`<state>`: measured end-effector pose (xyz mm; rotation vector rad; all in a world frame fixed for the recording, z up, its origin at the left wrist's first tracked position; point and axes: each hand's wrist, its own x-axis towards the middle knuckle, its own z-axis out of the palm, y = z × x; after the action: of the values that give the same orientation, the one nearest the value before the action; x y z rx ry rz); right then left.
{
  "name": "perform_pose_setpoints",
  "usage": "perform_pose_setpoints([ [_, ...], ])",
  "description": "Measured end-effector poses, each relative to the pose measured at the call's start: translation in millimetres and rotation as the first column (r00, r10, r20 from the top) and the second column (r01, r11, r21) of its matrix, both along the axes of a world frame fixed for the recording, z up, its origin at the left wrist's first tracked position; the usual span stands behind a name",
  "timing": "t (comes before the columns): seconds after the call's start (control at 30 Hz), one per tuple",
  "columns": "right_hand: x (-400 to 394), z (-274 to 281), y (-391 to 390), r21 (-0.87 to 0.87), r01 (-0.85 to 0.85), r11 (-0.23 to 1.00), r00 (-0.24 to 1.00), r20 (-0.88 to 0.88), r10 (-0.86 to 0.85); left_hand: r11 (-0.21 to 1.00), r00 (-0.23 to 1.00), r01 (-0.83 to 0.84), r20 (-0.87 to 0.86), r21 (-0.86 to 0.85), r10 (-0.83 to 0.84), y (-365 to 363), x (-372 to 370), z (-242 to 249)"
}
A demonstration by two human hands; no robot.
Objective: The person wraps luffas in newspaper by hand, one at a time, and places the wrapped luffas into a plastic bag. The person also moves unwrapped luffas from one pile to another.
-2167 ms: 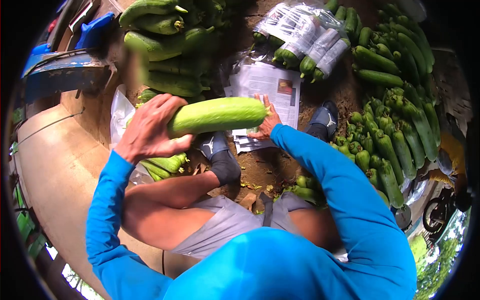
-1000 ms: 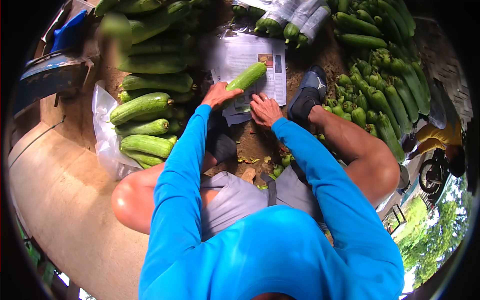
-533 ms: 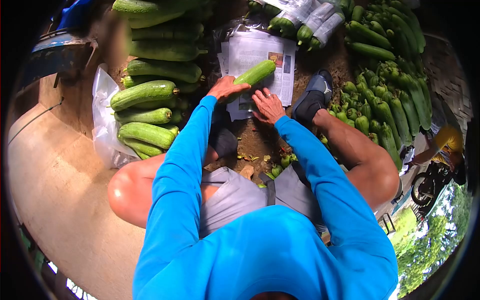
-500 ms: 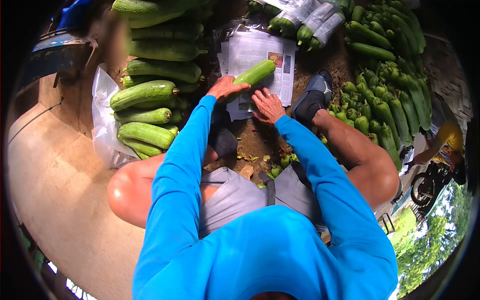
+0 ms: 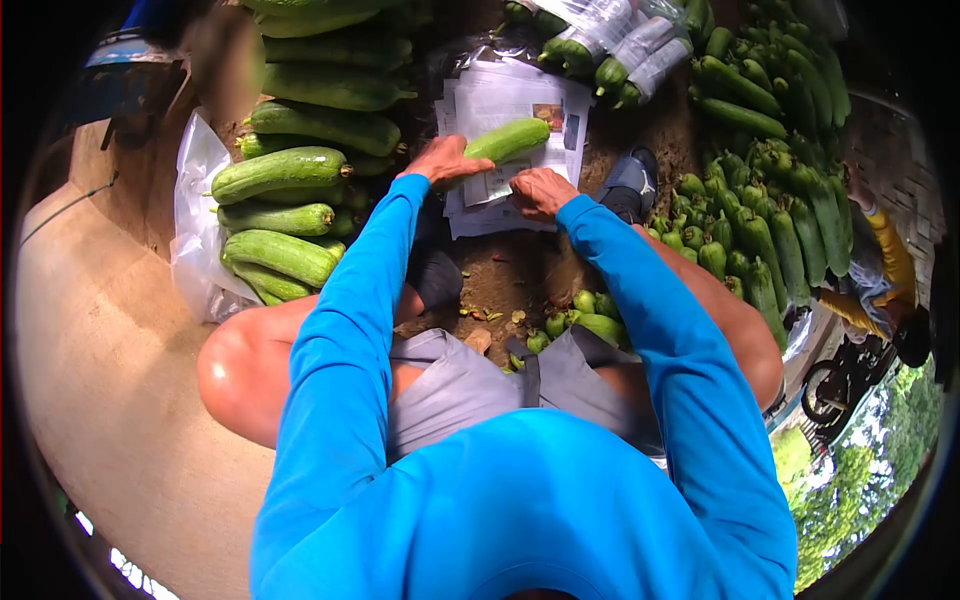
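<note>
A long green gourd [image 5: 512, 140] lies slantwise over a stack of printed newspaper sheets [image 5: 475, 95] on the ground. My left hand [image 5: 443, 162] is wrapped round the gourd's near left end, thumb along its top. Close by, on the right lower part of the stack, my right hand [image 5: 543, 193] is closed with its fingers curled down at the paper. It appears to pinch the newspaper, though the fingertips are partly hidden. The two hands are a short way apart, with printed paper showing between them.
Rows of large gourds [image 5: 290, 255] lie at left beside a clear plastic sheet [image 5: 195, 225]. Wrapped gourds [image 5: 640, 65] lie beyond the paper. More gourds are heaped at right [image 5: 770, 235]. A person in yellow sleeves [image 5: 885, 280] is near a motorcycle [image 5: 840, 385].
My right hand has gone from spread fingers on the paper to a closed grip. My left hand keeps hold of the gourd. The person at right has moved an arm towards the gourds.
</note>
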<state>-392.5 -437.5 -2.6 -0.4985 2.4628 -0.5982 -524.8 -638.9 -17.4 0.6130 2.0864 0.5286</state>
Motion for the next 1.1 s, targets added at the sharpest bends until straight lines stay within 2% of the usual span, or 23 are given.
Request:
perform_pose_setpoints([
  [0.07,-10,-10,4,-0.107,0.003,0.994,1.0,-0.015,-0.004,1.0,0.999,-0.018,0.026,0.009,0.018,-4,1,-2],
  [0.1,-11,-12,7,-0.105,-0.012,0.994,1.0,-0.015,0.011,1.0,0.998,-0.026,0.054,0.017,0.025,-4,2,-3],
  [0.17,-15,-8,9,-0.174,0.017,0.985,0.999,0.048,-0.009,0.999,0.997,-0.044,0.063,0.019,0.043,-4,2,-1],
  [0.2,-16,-4,7,-0.175,0.011,0.985,0.999,0.051,-0.002,0.999,0.996,-0.046,0.072,0.018,0.045,-5,3,2],
  [0.23,-18,1,5,-0.104,0.025,0.994,0.99,0.141,-0.01,0.999,0.996,-0.051,0.074,0.019,0.05,-5,3,5],
  [0.27,-17,2,5,-0.031,0.036,0.999,0.973,0.228,-0.028,0.998,0.998,-0.054,0.035,0.042,0.053,-5,3,10],
  [0.3,-14,3,5,-0.027,0.037,0.999,0.973,0.229,-0.03,0.996,0.999,-0.054,-0.003,0.067,0.054,-3,4,16],
  [0.37,-8,1,4,-0.108,0.061,0.992,0.986,0.161,-0.043,0.993,0.998,-0.029,-0.059,0.113,0.036,2,5,25],
  [0.4,-5,-1,3,-0.137,-0.016,0.99,0.996,0.086,0.028,0.988,0.993,-0.005,-0.115,0.153,0.023,5,4,28],
  [0.43,0,-2,5,-0.133,-0.015,0.991,0.996,0.085,0.027,0.988,0.993,-0.004,-0.116,0.157,0.023,8,4,31],
  [0.5,15,18,-6,0.051,-0.017,0.999,0.996,-0.091,0.022,0.978,0.987,0.062,-0.158,0.198,-0.03,14,8,31],
  [0.53,17,23,-14,0.13,-0.009,0.992,0.998,-0.058,0.017,0.977,0.987,0.064,-0.156,0.204,-0.033,16,13,30],
  [0.6,25,20,-17,0.107,0.001,0.994,0.993,-0.118,0.012,0.942,0.978,0.113,-0.201,0.317,-0.05,16,23,15],
  [0.63,29,17,-18,0.078,0.006,0.997,0.985,-0.175,0.007,0.94,0.978,0.115,-0.202,0.32,-0.051,15,26,8],
  [0.7,33,11,-17,0.085,-0.008,0.996,0.989,-0.148,0.02,0.923,0.969,0.191,-0.214,0.334,-0.124,13,30,0],
  [0.8,37,9,-19,0.02,0.075,0.997,0.969,-0.238,-0.068,0.923,0.96,0.227,-0.229,0.312,-0.159,12,34,-4],
  [0.93,33,17,-14,0.047,0.045,0.998,0.965,-0.261,-0.031,0.902,0.948,0.251,-0.276,0.352,-0.156,11,38,-6],
  [1.1,40,12,-13,0.087,0.061,0.994,0.944,-0.328,-0.029,0.912,0.943,0.263,-0.286,0.316,-0.173,11,39,-2],
])
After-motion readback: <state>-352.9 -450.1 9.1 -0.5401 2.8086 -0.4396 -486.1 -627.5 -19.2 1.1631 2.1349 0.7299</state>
